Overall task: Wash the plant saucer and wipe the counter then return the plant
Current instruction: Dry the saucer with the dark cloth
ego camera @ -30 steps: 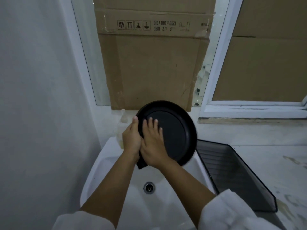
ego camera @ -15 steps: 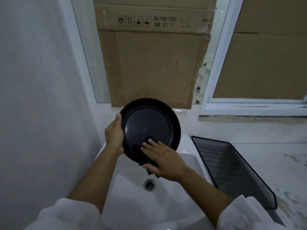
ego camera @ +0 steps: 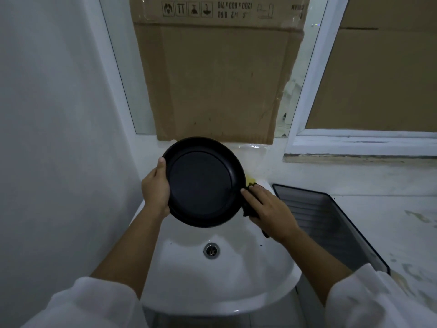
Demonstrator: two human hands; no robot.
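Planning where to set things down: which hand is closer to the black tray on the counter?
Right. The right hand, holding a cloth at the saucer's right edge, sits just left of the tray; the left hand grips the saucer's left rim, farther off.

Left hand (ego camera: 156, 192): fingers hidden behind saucer (ego camera: 201, 183) | dark pad (ego camera: 247, 211): mostly covered by right hand (ego camera: 268, 209), kind unclear | yellow item (ego camera: 250, 179): mostly behind saucer rim | cardboard (ego camera: 212, 79): cut by top edge | tray (ego camera: 319, 216): near corner behind sleeve (ego camera: 369, 301)
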